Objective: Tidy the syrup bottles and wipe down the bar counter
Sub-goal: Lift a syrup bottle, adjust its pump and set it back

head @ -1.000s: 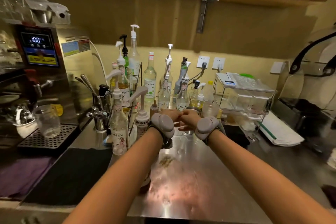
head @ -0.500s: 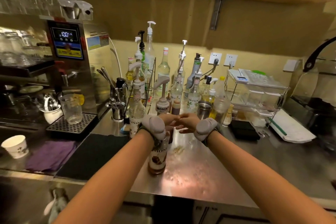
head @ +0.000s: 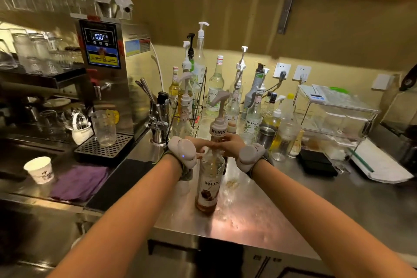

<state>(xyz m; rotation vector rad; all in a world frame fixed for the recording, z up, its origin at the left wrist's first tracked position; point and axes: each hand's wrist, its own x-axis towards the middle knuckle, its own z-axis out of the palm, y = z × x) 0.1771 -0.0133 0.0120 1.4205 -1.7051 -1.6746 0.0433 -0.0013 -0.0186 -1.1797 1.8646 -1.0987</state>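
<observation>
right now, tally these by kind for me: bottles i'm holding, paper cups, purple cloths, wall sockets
held syrup bottle: 1
paper cup: 1
purple cloth: 1
wall sockets: 2
total: 5

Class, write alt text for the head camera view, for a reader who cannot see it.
Both hands, left hand and right hand, hold the neck of a Monin syrup bottle with a pump top, standing upright near the front of a steel bar counter. Behind it stand more syrup bottles; a purple cloth and a paper cup lie to the left.
</observation>
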